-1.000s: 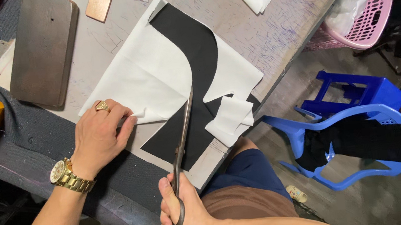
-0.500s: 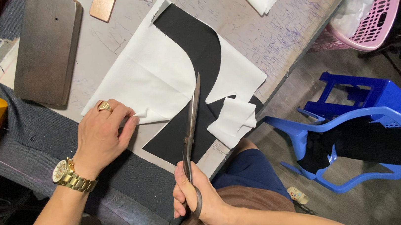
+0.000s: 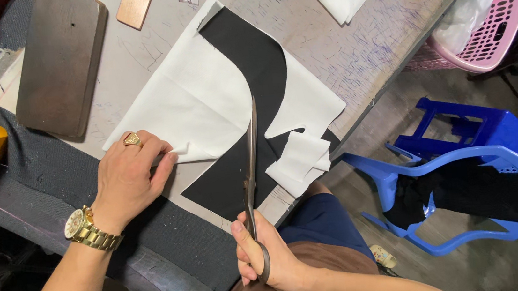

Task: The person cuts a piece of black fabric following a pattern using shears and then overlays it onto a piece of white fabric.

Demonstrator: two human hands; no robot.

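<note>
Pink basket off the worktop's far right corner holds white cloth. White fabric over black fabric lies mid-worktop, running to the near edge, directly ahead of your hands. Your right hand is clamped through the handles of the scissors, blades nearly together along the black piece; your left hand lies flat, fingers together, pinning the white fabric's near corner.
</note>
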